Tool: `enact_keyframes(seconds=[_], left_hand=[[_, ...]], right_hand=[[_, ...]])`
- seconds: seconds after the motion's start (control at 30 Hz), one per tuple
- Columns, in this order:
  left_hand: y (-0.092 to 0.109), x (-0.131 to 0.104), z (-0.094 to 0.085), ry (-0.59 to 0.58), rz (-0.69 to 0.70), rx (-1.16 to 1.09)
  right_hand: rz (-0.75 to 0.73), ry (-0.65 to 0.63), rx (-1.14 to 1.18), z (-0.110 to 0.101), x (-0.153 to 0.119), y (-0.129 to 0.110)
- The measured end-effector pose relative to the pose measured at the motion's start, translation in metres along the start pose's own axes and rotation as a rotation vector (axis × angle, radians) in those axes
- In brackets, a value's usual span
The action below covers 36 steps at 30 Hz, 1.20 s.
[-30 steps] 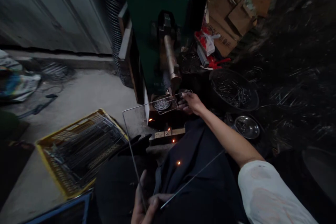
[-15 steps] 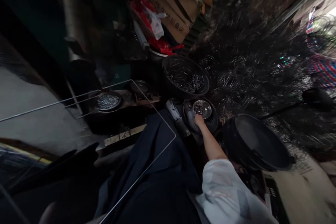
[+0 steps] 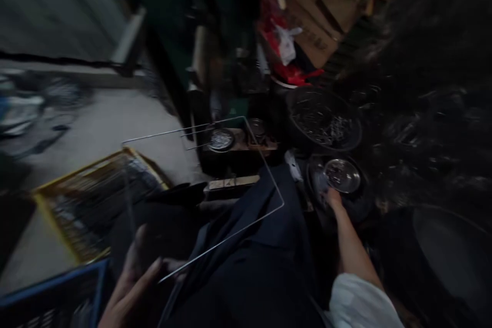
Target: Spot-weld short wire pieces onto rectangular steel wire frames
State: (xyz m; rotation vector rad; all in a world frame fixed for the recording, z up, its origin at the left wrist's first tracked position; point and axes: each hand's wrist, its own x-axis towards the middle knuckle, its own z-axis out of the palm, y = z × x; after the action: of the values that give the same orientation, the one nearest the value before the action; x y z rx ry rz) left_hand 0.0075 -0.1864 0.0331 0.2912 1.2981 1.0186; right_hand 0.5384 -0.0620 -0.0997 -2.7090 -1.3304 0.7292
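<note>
A thin bent wire frame (image 3: 265,161) stretches over the dark cloth on my lap. My left hand (image 3: 140,279), at the lower left, grips the frame near its lower wire end, with some fingers spread. My right hand (image 3: 331,197) reaches to the near left edge of a shiny metal bowl (image 3: 348,177) with small dark pieces inside. Blur hides its fingertips and anything between them. The bowl sits in a dark round container. Behind it stands a black basin (image 3: 359,136) of loose metal pieces.
A small dish of shiny pieces (image 3: 221,139) rests on a wooden ledge (image 3: 242,138). Yellow (image 3: 56,220) and blue (image 3: 102,282) crates stand at left. Cardboard (image 3: 307,36) and red bags lie behind. A large dark basin (image 3: 442,246) is at right.
The view has swung left, so the scene sits farther right and the crates show. My left hand has come into fuller view with the wire frame. My right hand remains by the bowl.
</note>
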Motion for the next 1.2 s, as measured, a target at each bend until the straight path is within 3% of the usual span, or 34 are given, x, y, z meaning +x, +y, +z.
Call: enact_keyframes(seconds=[0.07,0.1,0.23,0.3,0.37,0.43,0.53,0.6,0.67,0.77,0.9,1.2], left_hand=[[0.004,-0.012,0.001,0.055,0.097,0.003],[0.004,-0.014,0.002,0.052,0.136,-0.003],[0.002,-0.005,0.0,-0.07,0.215,-0.076],[0.0,0.002,-0.004,-0.095,0.225,-0.075],[-0.002,0.008,-0.008,-0.122,0.241,-0.06],[-0.002,0.013,-0.011,-0.163,0.258,-0.048],[0.0,0.02,-0.012,-0.206,0.28,-0.036],[0.001,0.023,-0.012,-0.231,0.296,-0.032],[0.001,0.026,-0.014,-0.247,0.296,-0.039],[-0.001,0.033,-0.02,-0.263,0.278,-0.045],[-0.003,0.046,-0.026,-0.319,0.292,-0.039],[-0.001,0.055,-0.013,-0.286,0.277,-0.09]], right_hand=[[-0.11,-0.008,0.115,-0.014,-0.007,-0.002],[-0.157,-0.013,0.279,-0.024,-0.014,-0.003],[-0.282,-0.088,0.72,-0.072,-0.068,-0.02],[-0.396,-0.142,0.787,-0.091,-0.107,-0.045],[-0.539,-0.234,0.79,-0.096,-0.144,-0.082],[-0.751,-0.36,0.739,-0.088,-0.171,-0.127],[-1.109,-0.633,0.486,-0.058,-0.188,-0.192],[-1.253,-0.675,0.271,-0.037,-0.19,-0.223],[-1.351,-0.606,0.095,-0.018,-0.19,-0.24],[-1.447,-0.49,-0.042,-0.001,-0.191,-0.247],[-1.469,-0.438,-0.064,0.006,-0.196,-0.24],[-1.427,-0.374,-0.012,0.01,-0.188,-0.236]])
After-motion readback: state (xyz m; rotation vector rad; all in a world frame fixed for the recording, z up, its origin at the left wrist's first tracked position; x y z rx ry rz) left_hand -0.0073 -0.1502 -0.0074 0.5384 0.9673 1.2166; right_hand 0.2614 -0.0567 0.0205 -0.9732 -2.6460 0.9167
